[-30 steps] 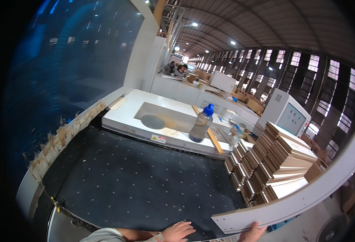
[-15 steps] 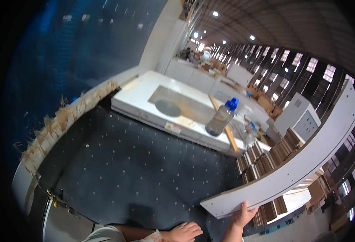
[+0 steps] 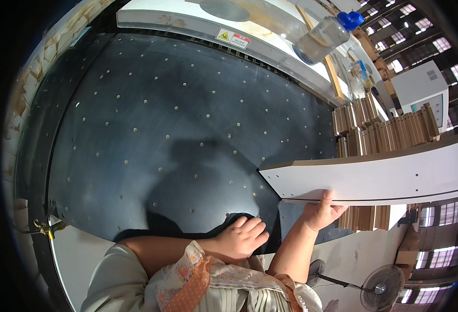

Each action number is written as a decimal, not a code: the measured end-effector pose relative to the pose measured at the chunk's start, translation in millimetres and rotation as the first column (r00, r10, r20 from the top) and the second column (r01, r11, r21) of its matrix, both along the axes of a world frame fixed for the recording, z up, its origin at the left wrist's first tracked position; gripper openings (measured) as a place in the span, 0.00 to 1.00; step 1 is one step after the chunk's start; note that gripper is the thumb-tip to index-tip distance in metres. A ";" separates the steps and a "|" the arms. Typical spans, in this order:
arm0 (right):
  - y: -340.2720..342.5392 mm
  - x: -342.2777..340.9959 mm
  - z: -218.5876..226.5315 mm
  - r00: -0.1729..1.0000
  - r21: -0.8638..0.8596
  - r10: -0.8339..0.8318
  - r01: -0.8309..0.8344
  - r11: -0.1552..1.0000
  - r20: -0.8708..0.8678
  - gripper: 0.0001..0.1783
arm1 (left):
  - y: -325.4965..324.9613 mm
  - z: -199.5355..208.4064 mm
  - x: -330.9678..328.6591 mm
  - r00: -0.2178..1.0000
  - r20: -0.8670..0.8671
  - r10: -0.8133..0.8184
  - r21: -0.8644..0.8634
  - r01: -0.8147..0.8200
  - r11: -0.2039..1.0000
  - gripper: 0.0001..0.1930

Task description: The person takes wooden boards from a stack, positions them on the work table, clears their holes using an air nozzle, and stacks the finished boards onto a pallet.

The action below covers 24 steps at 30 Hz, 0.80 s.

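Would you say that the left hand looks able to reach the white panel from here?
Probably yes: the left hand rests on the black table, near one end of the white panel, with nothing visible between.

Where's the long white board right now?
In the head view, the white board is at the right, gripped near its lower edge by the right hand, partly hiding the stacked brown boards.

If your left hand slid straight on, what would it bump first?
Probably the white board, near the right hand holding it; depth is unclear, so the left hand might slide underneath.
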State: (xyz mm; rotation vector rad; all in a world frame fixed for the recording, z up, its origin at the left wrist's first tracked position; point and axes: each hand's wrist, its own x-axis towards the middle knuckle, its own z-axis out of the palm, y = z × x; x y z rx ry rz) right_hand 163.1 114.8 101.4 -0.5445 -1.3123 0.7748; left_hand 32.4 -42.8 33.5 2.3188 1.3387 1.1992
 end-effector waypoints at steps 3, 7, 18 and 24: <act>-4.6 -7.7 -3.9 1.000 -0.028 0.006 -0.006 1.000 0.002 0.26 | -2.4 -8.7 9.5 0.998 -0.014 0.057 0.071 -0.055 0.996 0.19; -3.7 -0.1 -0.2 0.999 -0.030 0.040 -0.039 0.999 0.032 0.25 | -4.4 -5.4 6.6 0.999 -0.026 0.022 0.024 -0.021 0.999 0.18; 6.8 39.1 46.8 0.989 0.086 -0.141 0.144 0.986 -0.041 0.21 | -1.3 -0.6 2.6 0.998 -0.053 0.040 0.019 -0.039 0.999 0.20; -34.0 107.6 51.2 0.976 0.138 -0.212 0.217 0.966 -0.050 0.16 | -1.0 7.4 -0.5 0.992 -0.119 0.035 0.007 -0.034 0.999 0.20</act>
